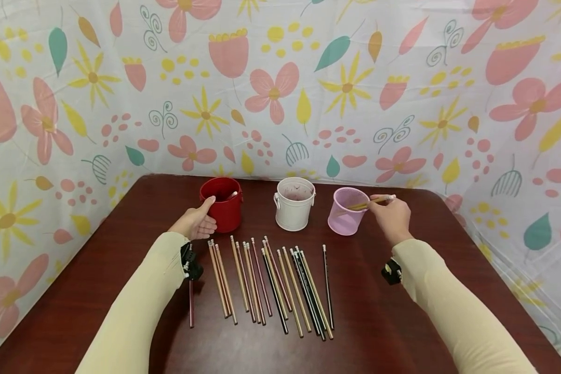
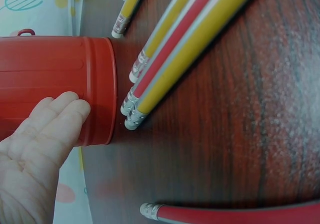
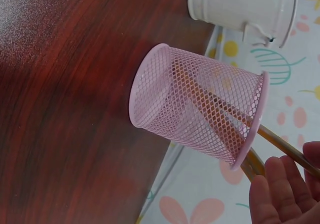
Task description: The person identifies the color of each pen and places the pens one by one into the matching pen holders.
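Note:
My left hand (image 1: 198,221) rests at the left side of a red bucket (image 1: 226,210), fingers straight along its wall and thumb near the rim. One white-ended pencil (image 1: 232,195) leans inside that bucket. At the right, my right hand (image 1: 393,217) pinches a yellow pencil (image 3: 285,146) whose lower end is inside a pink mesh pencil cup (image 3: 200,103). A second yellow pencil (image 3: 252,165) also stands in the cup, close to my fingers. The cup tilts slightly in the head view. How far the fingers touch the second pencil is hard to tell.
Between the two containers stands a white bucket (image 1: 293,208). Several yellow, red and black pencils (image 1: 271,285) lie in a row across the brown table (image 1: 364,322), eraser ends away from me. One red pencil (image 1: 191,301) lies apart under the left wrist. A flowered cloth (image 1: 280,104) hangs behind.

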`<state>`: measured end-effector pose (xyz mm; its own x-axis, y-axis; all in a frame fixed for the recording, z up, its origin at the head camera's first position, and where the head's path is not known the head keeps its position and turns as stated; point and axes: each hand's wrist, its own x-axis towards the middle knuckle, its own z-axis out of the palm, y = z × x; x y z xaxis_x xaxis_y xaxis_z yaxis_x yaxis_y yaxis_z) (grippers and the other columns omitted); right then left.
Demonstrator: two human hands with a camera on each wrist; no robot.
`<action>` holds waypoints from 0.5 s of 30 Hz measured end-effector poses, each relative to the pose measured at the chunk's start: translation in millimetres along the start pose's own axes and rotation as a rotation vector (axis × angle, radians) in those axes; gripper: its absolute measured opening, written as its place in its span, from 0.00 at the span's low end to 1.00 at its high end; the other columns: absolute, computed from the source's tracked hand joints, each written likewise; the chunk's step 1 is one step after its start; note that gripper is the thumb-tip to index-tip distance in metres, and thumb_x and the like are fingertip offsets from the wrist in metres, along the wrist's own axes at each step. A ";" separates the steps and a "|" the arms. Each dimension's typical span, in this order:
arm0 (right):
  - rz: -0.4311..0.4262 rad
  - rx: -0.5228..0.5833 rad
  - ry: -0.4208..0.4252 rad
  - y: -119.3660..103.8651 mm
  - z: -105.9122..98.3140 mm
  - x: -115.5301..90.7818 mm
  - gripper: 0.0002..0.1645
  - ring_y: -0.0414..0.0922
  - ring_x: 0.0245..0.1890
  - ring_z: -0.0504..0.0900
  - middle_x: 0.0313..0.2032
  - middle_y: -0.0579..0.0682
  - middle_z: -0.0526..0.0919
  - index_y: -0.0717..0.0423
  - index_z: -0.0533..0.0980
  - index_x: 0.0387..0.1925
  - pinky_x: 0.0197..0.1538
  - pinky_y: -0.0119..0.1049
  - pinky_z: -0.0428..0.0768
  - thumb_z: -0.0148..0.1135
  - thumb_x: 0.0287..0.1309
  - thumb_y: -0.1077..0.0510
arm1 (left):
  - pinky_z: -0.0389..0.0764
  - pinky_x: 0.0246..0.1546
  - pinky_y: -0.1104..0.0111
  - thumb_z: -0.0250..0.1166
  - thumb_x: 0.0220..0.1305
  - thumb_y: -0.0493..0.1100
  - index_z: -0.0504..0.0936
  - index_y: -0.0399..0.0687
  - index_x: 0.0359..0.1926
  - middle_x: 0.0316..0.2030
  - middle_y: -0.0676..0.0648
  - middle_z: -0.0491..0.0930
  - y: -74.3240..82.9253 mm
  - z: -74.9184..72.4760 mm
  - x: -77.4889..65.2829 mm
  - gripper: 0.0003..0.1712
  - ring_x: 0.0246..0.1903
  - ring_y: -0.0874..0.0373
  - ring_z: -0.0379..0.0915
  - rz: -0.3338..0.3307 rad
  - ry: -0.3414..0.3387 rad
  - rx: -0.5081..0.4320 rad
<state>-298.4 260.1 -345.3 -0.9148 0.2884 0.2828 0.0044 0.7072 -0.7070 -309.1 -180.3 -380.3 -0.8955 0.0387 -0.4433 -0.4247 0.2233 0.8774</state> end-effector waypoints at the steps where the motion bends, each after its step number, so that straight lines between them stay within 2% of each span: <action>1: -0.004 -0.004 -0.005 0.5 -0.1 0.3 0.18 0.49 0.32 0.73 0.37 0.64 0.84 0.66 0.83 0.42 0.36 0.35 0.68 0.61 0.55 0.57 | 0.70 0.59 0.56 0.41 0.67 0.70 0.64 0.21 0.62 0.59 0.28 0.68 0.7 0.5 -0.8 0.52 0.59 0.38 0.67 0.002 -0.004 0.001; 5: -0.035 -0.033 -0.016 2.2 0.3 0.1 0.19 0.57 0.39 0.78 0.39 0.65 0.84 0.66 0.83 0.43 0.42 0.40 0.72 0.62 0.57 0.54 | 0.69 0.60 0.56 0.40 0.67 0.70 0.63 0.21 0.62 0.60 0.27 0.67 2.6 1.8 -2.4 0.52 0.59 0.38 0.66 0.006 -0.007 0.004; 8: -0.044 -0.035 -0.025 3.3 0.5 -1.7 0.21 0.58 0.43 0.79 0.39 0.64 0.84 0.66 0.83 0.43 0.44 0.43 0.73 0.64 0.56 0.53 | 0.69 0.60 0.56 0.40 0.67 0.70 0.64 0.21 0.62 0.60 0.27 0.68 2.3 2.4 -2.2 0.52 0.59 0.38 0.67 0.003 0.000 0.004; 12: -0.043 -0.035 -0.015 6.9 0.8 -2.9 0.19 0.56 0.39 0.80 0.35 0.62 0.85 0.66 0.84 0.41 0.40 0.39 0.73 0.65 0.56 0.53 | 0.70 0.59 0.56 0.40 0.67 0.70 0.64 0.21 0.62 0.59 0.28 0.69 0.7 2.9 -1.9 0.52 0.58 0.39 0.67 -0.003 0.009 0.003; 15: -0.044 -0.060 -0.014 10.9 0.2 -3.0 0.18 0.54 0.33 0.79 0.28 0.59 0.85 0.67 0.84 0.37 0.34 0.37 0.71 0.64 0.55 0.53 | 0.70 0.59 0.56 0.40 0.68 0.70 0.64 0.22 0.62 0.59 0.28 0.69 -0.6 2.6 -2.0 0.51 0.58 0.39 0.67 -0.008 0.008 0.002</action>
<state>-295.6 266.7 -354.1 -0.9203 0.2473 0.3031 -0.0123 0.7562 -0.6542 -306.7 -177.9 -380.4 -0.8932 0.0288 -0.4487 -0.4316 0.2250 0.8735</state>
